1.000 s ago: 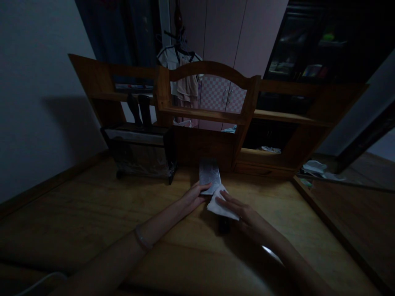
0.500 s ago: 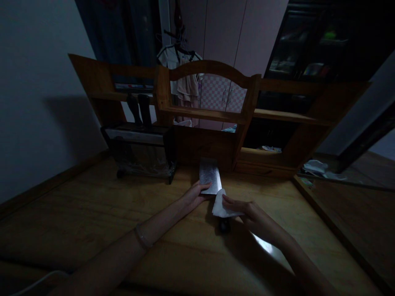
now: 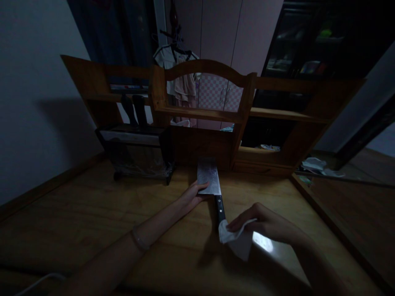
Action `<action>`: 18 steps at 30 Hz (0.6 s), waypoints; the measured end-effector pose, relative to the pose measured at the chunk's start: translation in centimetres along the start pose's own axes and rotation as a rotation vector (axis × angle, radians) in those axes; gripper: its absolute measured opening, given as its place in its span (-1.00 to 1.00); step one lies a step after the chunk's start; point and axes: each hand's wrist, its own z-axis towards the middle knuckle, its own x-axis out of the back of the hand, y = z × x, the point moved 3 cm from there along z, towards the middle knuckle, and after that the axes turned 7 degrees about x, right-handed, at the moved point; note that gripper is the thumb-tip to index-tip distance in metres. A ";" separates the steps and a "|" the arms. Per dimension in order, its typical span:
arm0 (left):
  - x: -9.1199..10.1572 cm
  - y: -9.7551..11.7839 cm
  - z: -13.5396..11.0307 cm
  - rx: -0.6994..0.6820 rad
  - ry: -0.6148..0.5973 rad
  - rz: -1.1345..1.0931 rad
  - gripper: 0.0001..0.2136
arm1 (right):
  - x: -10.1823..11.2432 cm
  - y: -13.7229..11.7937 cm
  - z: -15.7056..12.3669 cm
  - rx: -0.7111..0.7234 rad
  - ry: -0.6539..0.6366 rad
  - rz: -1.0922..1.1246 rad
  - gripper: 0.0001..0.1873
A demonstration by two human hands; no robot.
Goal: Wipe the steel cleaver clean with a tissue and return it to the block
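A cleaver (image 3: 208, 174) with a broad metal blade and a riveted black handle points away from me over the wooden desk. My left hand (image 3: 194, 195) grips the blade's lower left corner, thumb on top and fingers beneath. In my right hand (image 3: 259, 222) a white tissue (image 3: 239, 238) is pinched between thumb and fingers. The tissue covers the butt end of the cleaver's handle, and its loose corner hangs down toward me.
At the back left stands a knife block (image 3: 135, 150) with two black-handled knives upright in it. A wooden shelf unit (image 3: 203, 115) runs along the desk's far edge. A white cable (image 3: 43, 279) lies at the near left. Light reflects off the desk (image 3: 173, 263).
My right hand has drawn the tissue toward me along the handle, from near the blade to the butt end, baring the rivets. My left hand keeps its hold on the blade.
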 end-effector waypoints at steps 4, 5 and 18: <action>-0.2 0.0 -0.1 0.005 -0.019 0.000 -0.79 | 1.1 0.3 0.4 0.120 0.389 -0.252 -0.57; -0.3 0.0 -0.1 0.005 -0.026 -0.001 -0.78 | 1.1 0.5 0.5 0.142 0.465 -0.343 -0.51; -0.3 0.1 -0.2 -0.003 -0.004 -0.013 -0.82 | -2.0 1.6 2.0 0.145 0.191 -0.289 -0.27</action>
